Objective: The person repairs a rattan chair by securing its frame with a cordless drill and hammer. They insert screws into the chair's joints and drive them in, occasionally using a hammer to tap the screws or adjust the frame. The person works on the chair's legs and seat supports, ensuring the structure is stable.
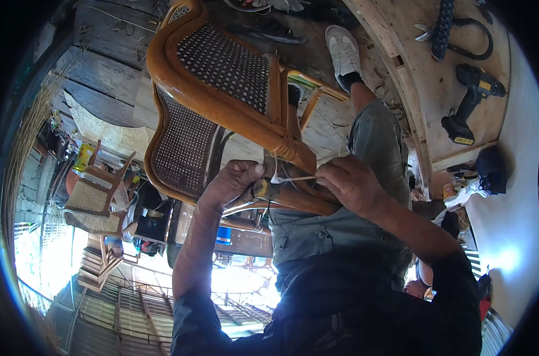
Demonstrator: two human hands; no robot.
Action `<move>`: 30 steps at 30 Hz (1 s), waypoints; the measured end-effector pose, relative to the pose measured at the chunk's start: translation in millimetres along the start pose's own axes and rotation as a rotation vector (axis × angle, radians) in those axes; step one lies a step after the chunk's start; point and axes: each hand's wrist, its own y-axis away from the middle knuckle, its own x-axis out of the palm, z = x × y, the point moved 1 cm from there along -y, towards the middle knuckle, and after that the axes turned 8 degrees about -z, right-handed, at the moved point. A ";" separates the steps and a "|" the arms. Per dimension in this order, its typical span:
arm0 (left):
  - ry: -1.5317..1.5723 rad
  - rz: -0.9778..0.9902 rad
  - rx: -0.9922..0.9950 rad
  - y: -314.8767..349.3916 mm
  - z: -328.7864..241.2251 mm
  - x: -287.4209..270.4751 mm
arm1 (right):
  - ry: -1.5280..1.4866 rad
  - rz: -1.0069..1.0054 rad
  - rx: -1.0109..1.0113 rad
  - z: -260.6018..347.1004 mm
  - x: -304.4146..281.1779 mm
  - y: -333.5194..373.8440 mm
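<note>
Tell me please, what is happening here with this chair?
A person holds a rattan chair across the lap. The left hand grips a joint of its frame, and the right hand pulls a thin pale strip taut from that joint. A cordless drill lies unused on the wooden bench.

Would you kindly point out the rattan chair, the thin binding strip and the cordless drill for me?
rattan chair (222,62): head view, on the woven cane panel.
thin binding strip (296,178): head view, on the pale strand stretched between the hands.
cordless drill (472,98): head view, on its dark handle.
</note>
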 end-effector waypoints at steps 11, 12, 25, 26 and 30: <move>-0.064 0.028 -0.031 4.0 -4.9 2.0 | 0.217 0.272 -0.051 43.6 6.7 10.3; -0.028 0.020 -0.025 2.3 -4.5 3.7 | 0.208 0.321 -0.031 44.6 8.1 8.2; 0.013 0.061 -0.059 5.2 -7.3 4.2 | 0.132 0.525 0.315 41.7 5.3 18.7; 0.014 0.048 -0.068 4.9 -7.4 4.9 | 0.127 0.444 0.323 43.6 3.6 21.4; -0.060 0.043 -0.037 1.5 -0.6 -2.7 | 0.063 0.276 0.354 51.5 -3.5 24.3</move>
